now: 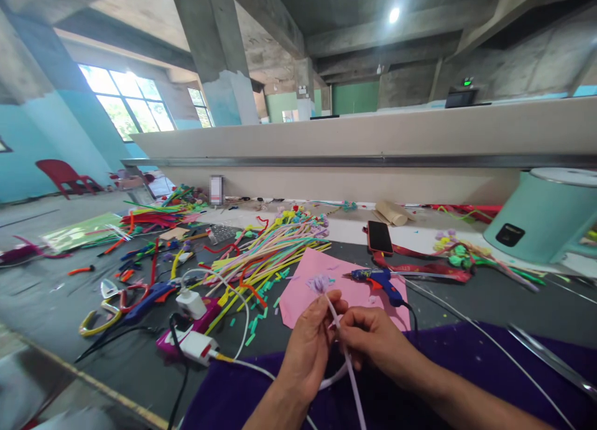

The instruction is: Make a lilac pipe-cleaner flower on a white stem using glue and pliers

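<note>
A pale lilac pipe-cleaner flower (319, 284) stands above my fingers, its long fuzzy stem (353, 380) slanting down towards me. My left hand (311, 336) pinches the stem just under the flower head. Lower on the same stem, the thumb and fingers of my right hand (373, 336) are closed round it. Behind the flower lies a pink sheet (303, 268) with small lilac scraps on it. A blue glue gun (380, 280) with an orange trigger rests on that sheet, beyond my right hand. Purple cloth (247, 396) spreads beneath my forearms.
Bundled pipe-cleaner stems (261, 249) lie to the left, near green snippets (261, 305), pliers (109, 299) and a magenta power strip (209, 315) with plugs and cables. A phone (379, 237), a red lanyard (429, 268) and a teal kettle (532, 218) are at the right. Metal tweezers (550, 358) lie nearer.
</note>
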Tool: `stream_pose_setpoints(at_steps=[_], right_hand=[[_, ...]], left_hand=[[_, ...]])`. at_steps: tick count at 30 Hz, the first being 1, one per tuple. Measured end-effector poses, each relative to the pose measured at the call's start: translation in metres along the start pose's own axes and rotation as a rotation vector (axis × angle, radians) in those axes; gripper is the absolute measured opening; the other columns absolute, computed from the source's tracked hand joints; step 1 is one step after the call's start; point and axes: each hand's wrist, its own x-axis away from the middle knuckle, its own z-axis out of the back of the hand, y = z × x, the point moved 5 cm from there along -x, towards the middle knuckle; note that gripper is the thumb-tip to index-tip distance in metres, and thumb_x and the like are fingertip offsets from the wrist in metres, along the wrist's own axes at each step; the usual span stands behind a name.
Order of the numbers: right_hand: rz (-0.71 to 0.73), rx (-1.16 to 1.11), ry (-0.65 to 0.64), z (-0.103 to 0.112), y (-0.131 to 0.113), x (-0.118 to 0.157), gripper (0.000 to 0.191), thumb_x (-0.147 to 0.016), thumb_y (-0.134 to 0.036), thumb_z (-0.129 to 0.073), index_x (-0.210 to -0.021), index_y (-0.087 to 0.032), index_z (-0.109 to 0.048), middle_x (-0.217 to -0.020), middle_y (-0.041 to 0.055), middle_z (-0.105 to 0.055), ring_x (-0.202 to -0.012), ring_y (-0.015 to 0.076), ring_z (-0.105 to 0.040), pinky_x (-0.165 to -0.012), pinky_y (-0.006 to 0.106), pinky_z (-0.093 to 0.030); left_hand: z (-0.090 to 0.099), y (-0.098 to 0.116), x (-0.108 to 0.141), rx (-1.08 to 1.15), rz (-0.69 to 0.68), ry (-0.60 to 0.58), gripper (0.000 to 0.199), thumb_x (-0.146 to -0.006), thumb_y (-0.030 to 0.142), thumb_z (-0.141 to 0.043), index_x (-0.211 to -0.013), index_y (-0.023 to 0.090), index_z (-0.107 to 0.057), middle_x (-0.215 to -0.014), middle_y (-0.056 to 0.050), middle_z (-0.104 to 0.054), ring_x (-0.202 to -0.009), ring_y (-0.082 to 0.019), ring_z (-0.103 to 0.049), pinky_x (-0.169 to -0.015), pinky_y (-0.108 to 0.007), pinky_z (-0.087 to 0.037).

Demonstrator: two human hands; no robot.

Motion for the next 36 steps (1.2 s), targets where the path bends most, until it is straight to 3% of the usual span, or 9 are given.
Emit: stream_pose_setpoints(at_steps=[3, 12, 21, 36], right_hand=[[-0.023, -0.005, 0.034, 0.004, -0.003, 0.0, 0.019, -0.072, -0.028, -0.058, -0.062, -0.014, -0.051, -0.048, -0.0062, -0.049, -0.035, 0.0036, -0.044, -0.034, 0.013, -0.028], [0.02, 0.149, 0.043, 0.003, 0.011, -0.002, 0.015, -0.076, -0.021, -0.051, -0.062, -0.015, -0.049, -0.045, -0.0066, -0.047, -0.034, 0.0051, -0.043, -0.033, 0.014, -0.031], [0.101, 0.335, 0.075, 0.003, 0.007, 0.001, 0.014, -0.074, -0.016, -0.048, -0.061, -0.015, -0.05, -0.049, -0.0057, -0.046, -0.04, 0.006, -0.045, -0.039, 0.015, -0.034], [0.122, 0.37, 0.038, 0.001, 0.005, 0.002, 0.016, -0.077, -0.02, -0.049, -0.061, -0.016, -0.049, -0.049, -0.006, -0.046, -0.041, 0.0064, -0.045, -0.041, 0.017, -0.033]], left_hand=[[-0.002, 0.001, 0.0, -0.043, 0.009, -0.005, 0.022, -0.074, 0.023, -0.062, -0.093, 0.012, -0.065, -0.081, -0.008, -0.066, -0.07, -0.014, -0.059, -0.061, -0.025, -0.044], [0.006, 0.004, -0.004, -0.129, -0.005, 0.076, 0.011, -0.071, 0.023, -0.066, -0.075, 0.014, -0.065, -0.068, -0.003, -0.065, -0.057, -0.009, -0.056, -0.052, -0.019, -0.041], [0.007, 0.006, -0.003, -0.15, -0.025, 0.112, 0.012, -0.069, 0.025, -0.067, -0.072, 0.013, -0.065, -0.068, -0.002, -0.064, -0.058, -0.009, -0.055, -0.054, -0.019, -0.042], [0.007, 0.009, 0.0, -0.145, -0.05, 0.14, 0.011, -0.066, 0.024, -0.068, -0.07, 0.015, -0.063, -0.063, -0.001, -0.064, -0.058, -0.011, -0.057, -0.053, -0.02, -0.043]])
